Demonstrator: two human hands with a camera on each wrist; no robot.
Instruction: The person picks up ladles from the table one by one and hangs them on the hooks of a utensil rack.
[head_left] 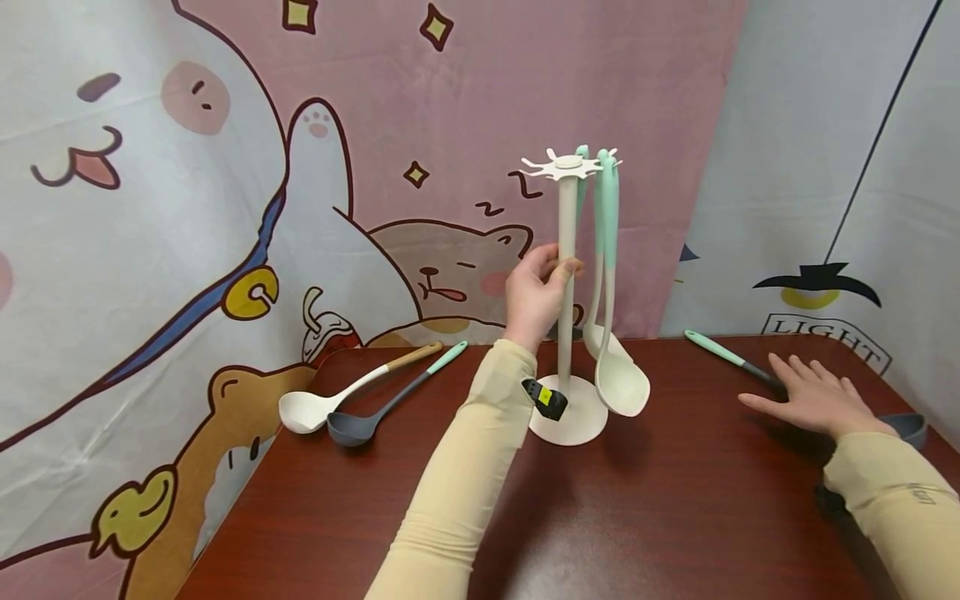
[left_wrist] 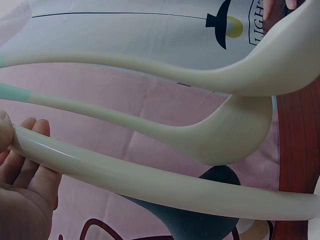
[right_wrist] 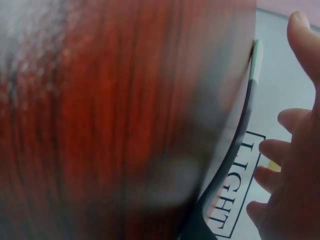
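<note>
- A printed cartoon cloth (head_left: 450, 92) hangs behind a red-brown table (head_left: 675, 508), beyond both hands.
- The left hand (head_left: 536, 292) pinches the pole of the white rack (head_left: 566, 333) between thumb and fingers, below the hooks.
- Just right of that hand, a white ladle (head_left: 622, 383) with a mint handle hangs from the rack; another white ladle (head_left: 592, 337) hangs close behind it.
- The right hand (head_left: 817, 400) is spread, palm down, over the grey ladle (head_left: 731, 357), whose mint handle points away past the fingertips.
- Well left of the left hand lie a tan-handled ladle (head_left: 306, 412) and a second grey ladle (head_left: 351, 427).
- The step looks like steadying the rack while reaching for the grey ladle; the next move seems to call for closing the right fingers round its handle.
- The left wrist view shows a dark utensil (left_wrist: 205, 222) behind the pole, mostly hidden from the head.
- The right wrist view shows a gap between fingertips and handle; only the head view shows the bowl beyond the wrist.
</note>
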